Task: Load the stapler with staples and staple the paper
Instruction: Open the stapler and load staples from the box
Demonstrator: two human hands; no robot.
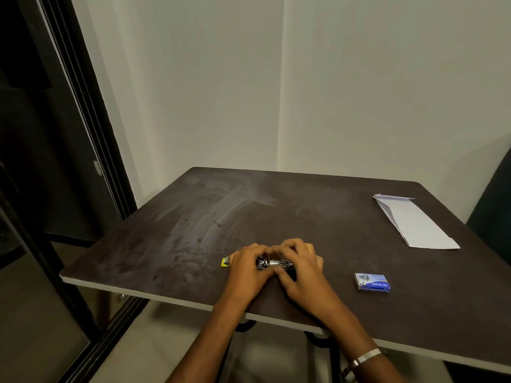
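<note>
I sit at a dark brown bench [249, 211] with a pale edge, its top streaked with dull smears. Plain off-white walls [359, 78] meet in a corner behind it. To my left runs a black-framed sliding glass door [83, 134], dark beyond. The floor [154, 341] below is pale. Light is dim.

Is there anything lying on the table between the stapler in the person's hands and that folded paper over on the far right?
Nothing visible blocks that path. The stapler sits under both hands near the front edge, and the dark table is bare from there to the folded paper. The blue staple box lies to the right, nearer the front edge, off that line.
</note>
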